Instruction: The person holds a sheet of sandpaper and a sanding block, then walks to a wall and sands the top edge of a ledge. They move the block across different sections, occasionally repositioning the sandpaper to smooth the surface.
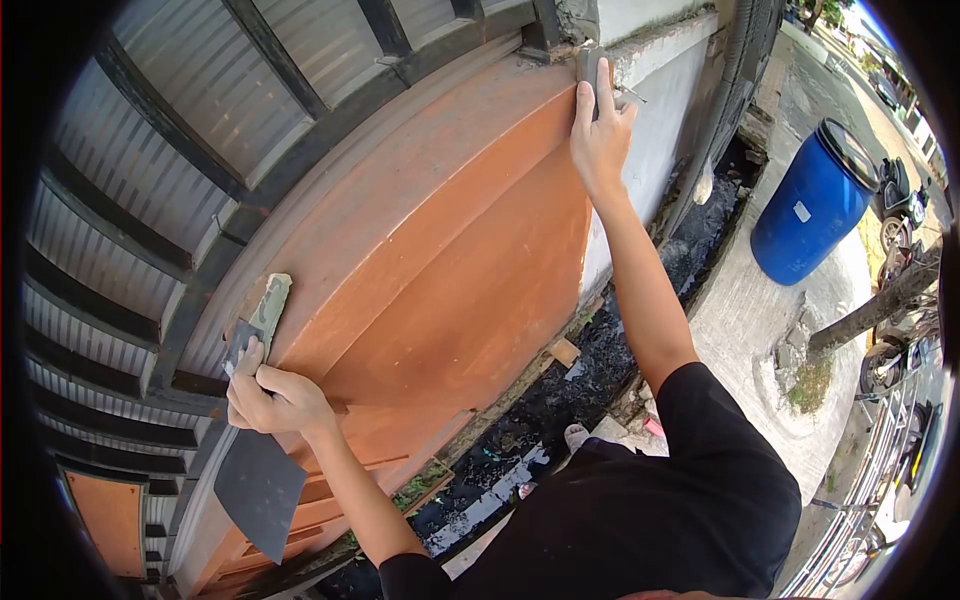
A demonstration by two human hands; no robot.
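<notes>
Around the 2 grips runs an orange wall point(480, 270). Black bars point(278, 60) over corrugated sheeting point(200, 60) crowd the side above and left of the left grip point(278, 402); a thin metal rod point(634, 95) juts just right of the right grip point(602, 135). A dark sheet point(262, 490) shows just below the left grip, which pinches a flat grey strip point(245, 338) beside a pale-smeared piece point(270, 305), its arm bent. The right arm reaches far up, fingers extended over a small grey pad point(590, 65) at the ledge's end; whether they close around it, I cannot tell. Well right stands 1 blue barrel point(800, 235), its white label point(802, 212) too small to read.
</notes>
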